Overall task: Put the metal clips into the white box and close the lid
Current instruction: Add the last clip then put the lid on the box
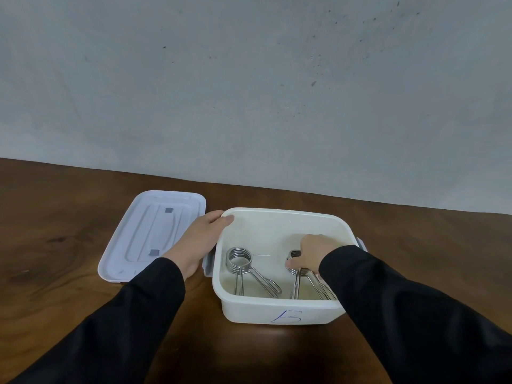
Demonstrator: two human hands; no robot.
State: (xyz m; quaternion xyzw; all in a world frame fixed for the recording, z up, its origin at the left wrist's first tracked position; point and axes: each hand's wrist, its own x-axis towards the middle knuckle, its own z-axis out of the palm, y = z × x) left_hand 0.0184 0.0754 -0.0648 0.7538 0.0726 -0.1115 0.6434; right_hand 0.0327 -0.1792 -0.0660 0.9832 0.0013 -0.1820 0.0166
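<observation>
The white box (279,311) stands open on the table, with a blue mark on its front wall. Two metal spring clips lie inside it: one clip (243,268) on the left of the floor, a second clip (306,284) on the right. My right hand (310,252) reaches down into the box and its fingers are closed on the coil of the right clip. My left hand (199,239) grips the box's left rim, thumb over the edge. The lid (153,234) lies upside down on the table to the left of the box.
A dark wooden table (55,245) carries everything and meets a plain grey wall (249,92) at the back. The box has grey latches on its left and right sides (361,243). Black sleeves cover both forearms.
</observation>
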